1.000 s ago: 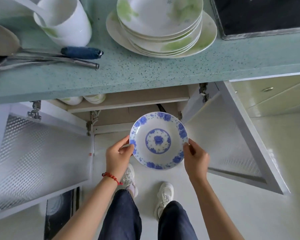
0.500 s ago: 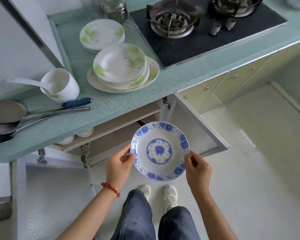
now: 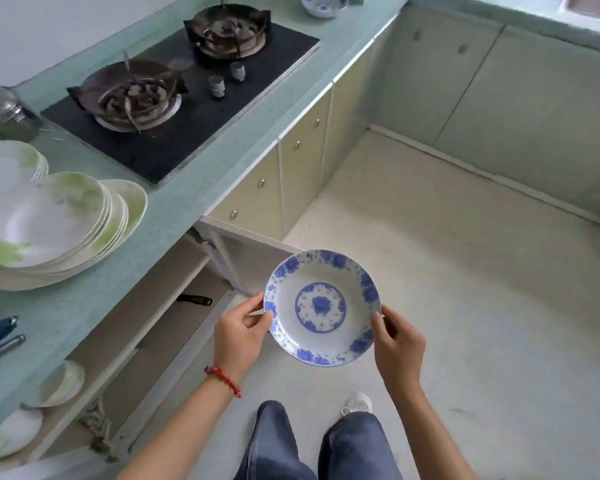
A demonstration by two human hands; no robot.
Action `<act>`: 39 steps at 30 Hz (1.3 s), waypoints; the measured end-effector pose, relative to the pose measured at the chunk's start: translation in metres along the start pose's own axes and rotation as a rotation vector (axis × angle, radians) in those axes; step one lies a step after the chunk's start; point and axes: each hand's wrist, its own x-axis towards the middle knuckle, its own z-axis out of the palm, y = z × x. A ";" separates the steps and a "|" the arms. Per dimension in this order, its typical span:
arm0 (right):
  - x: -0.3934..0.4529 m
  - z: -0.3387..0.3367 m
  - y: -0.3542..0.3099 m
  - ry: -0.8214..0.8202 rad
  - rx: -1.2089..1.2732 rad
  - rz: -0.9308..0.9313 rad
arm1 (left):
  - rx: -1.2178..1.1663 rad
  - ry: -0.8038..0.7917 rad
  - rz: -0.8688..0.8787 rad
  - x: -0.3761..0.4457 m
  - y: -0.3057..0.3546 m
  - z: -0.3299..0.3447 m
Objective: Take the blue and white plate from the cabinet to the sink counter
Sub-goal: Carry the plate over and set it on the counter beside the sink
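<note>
The blue and white plate (image 3: 321, 308) is held level over the floor, in front of my knees. My left hand (image 3: 241, 332) grips its left rim, with a red bracelet on that wrist. My right hand (image 3: 397, 342) grips the right rim. The open cabinet (image 3: 160, 317) lies to the left and behind the plate, its shelves holding a few white dishes. At the top right corner a pale counter with a sink edge (image 3: 589, 6) shows, far from the plate.
The green counter (image 3: 201, 188) on the left carries stacked green-patterned plates (image 3: 49, 223) and a black gas hob (image 3: 187, 98). An open cabinet door (image 3: 253, 244) juts out just behind the plate. A blue and white bowl (image 3: 323, 3) sits at the counter's far end.
The view has swung to the right, away from the cabinet and toward the far corner. Both hands keep the same grip on the plate, which has come clear of the cabinet.
</note>
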 end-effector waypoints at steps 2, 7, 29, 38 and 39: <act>0.013 -0.027 0.011 0.064 -0.020 0.022 | -0.002 -0.063 0.012 0.007 0.008 0.035; 0.049 -0.099 0.042 0.190 -0.046 0.073 | 0.024 -0.191 0.019 0.017 0.027 0.131; 0.309 -0.214 0.085 0.452 -0.006 0.149 | 0.074 -0.406 0.066 0.186 0.126 0.413; 0.473 -0.224 0.050 0.493 0.016 0.135 | 0.056 -0.441 0.137 0.310 0.206 0.497; 0.488 -0.224 0.048 0.494 0.023 0.133 | 0.052 -0.437 0.139 0.321 0.212 0.505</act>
